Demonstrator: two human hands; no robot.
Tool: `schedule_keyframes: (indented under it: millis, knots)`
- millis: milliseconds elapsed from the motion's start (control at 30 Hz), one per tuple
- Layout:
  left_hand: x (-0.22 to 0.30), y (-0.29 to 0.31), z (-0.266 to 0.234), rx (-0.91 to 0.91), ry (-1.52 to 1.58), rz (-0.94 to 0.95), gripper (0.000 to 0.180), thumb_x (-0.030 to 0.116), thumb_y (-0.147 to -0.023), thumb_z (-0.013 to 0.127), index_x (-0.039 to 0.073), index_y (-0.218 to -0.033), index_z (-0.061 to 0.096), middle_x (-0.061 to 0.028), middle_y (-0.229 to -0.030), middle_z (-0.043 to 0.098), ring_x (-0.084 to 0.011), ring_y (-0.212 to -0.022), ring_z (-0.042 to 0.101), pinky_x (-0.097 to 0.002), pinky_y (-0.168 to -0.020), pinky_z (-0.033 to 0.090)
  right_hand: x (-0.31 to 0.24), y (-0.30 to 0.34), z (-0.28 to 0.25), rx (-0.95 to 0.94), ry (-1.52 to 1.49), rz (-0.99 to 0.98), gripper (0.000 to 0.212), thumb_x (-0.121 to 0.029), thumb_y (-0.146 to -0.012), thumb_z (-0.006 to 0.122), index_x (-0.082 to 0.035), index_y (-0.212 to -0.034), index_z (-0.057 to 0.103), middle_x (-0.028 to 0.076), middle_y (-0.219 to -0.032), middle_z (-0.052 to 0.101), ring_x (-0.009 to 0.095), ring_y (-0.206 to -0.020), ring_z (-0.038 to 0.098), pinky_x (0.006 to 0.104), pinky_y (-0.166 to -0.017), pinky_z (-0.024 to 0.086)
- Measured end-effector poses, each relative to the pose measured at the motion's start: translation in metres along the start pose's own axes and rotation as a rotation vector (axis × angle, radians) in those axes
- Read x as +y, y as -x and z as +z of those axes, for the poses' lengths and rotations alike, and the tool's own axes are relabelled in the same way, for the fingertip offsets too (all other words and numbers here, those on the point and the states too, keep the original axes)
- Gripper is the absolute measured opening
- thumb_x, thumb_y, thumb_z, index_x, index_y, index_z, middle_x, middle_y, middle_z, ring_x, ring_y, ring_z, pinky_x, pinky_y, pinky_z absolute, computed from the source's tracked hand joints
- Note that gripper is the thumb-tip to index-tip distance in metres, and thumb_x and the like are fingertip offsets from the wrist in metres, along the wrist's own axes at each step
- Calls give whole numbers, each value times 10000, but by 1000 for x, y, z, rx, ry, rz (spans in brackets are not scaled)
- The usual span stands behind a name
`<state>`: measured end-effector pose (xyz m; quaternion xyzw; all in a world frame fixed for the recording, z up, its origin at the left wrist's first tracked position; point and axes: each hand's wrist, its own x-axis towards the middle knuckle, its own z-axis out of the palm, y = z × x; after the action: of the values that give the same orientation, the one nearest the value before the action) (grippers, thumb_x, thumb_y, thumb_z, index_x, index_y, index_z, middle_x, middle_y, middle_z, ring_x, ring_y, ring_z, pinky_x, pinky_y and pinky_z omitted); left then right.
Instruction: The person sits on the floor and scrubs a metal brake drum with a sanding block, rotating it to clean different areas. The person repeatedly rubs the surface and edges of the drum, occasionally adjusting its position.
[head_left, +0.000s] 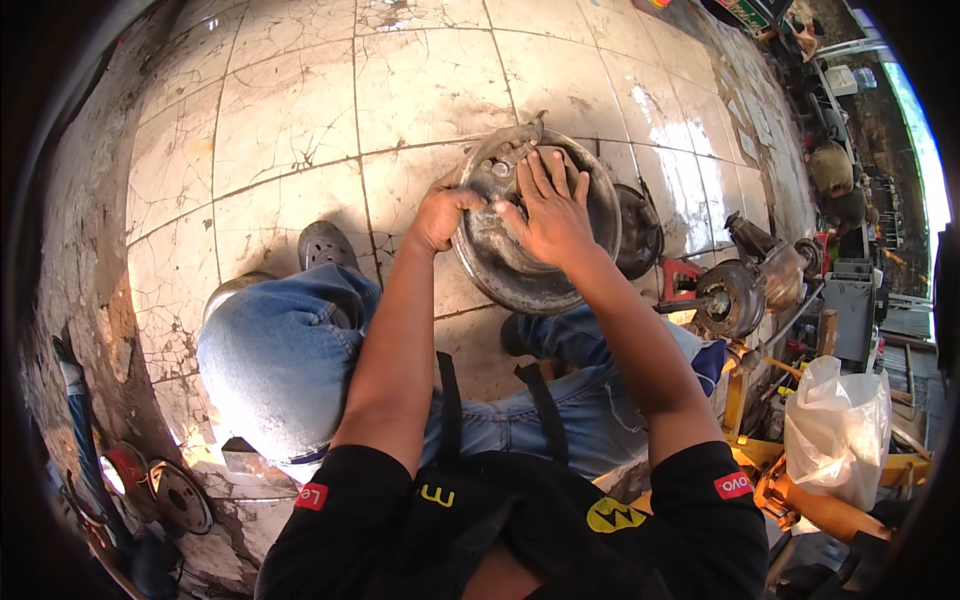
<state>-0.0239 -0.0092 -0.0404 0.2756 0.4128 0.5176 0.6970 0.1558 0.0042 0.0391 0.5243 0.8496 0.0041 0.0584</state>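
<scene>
Cracked pale tiles (290, 120) floor the workspace beneath a metal drum (500, 245); the person's legs (280, 360) lie on its near side. At its left rim, the left hand (440, 218) is clamped, thumb on the face; the right hand (552, 215) rests flat on it, fingers apart. Probably heavy, rigid and grime-slick, it is best held by opposite rims. Just right of it: a darker round part (642, 245); farther right, an axle assembly (778, 278).

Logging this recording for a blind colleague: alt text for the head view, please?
A person's left hand grips the edge of a round metal part while the right hand lies flat on it, over cracked floor tiles. Metal machinery is at right.
</scene>
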Motion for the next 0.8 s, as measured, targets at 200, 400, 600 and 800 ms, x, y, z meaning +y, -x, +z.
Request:
schedule_keyframes:
  millis: [200,400,600,800]
  knots:
    - [13,5,9,-16,197,-119,408,-21,-757,600,-42,-1164,602,-129,-924,674,-206,-764,636,-317,-704,546,9,-6,8,32,-15,12,603,-452,-998,329,-63,-1458,352,98,-1558,261,328,-1469,82,650,-1124,46]
    - [10,4,12,20,96,-51,297,-8,-768,628,-65,-1059,629,-127,-900,692,-186,-772,656,-300,-743,547,11,-7,19,141,-3,16,491,-346,-1004,371,-62,-1396,451,120,-1494,379,347,-1452,156,633,-1125,98]
    - [8,2,7,-6,23,-60,235,19,-764,648,-61,-985,653,-118,-873,696,-175,-780,659,-302,-738,547,6,-4,18,200,-109,-3,456,-310,-986,427,-33,-1340,505,124,-1466,416,352,-1435,213,648,-1107,139]
    - [10,2,5,-12,86,-104,197,32,-765,652,-63,-937,668,-123,-876,698,-182,-775,660,-302,-737,547,11,-5,15,206,-66,-41,473,-290,-961,483,-20,-1348,496,129,-1469,410,351,-1431,224,662,-1096,154]
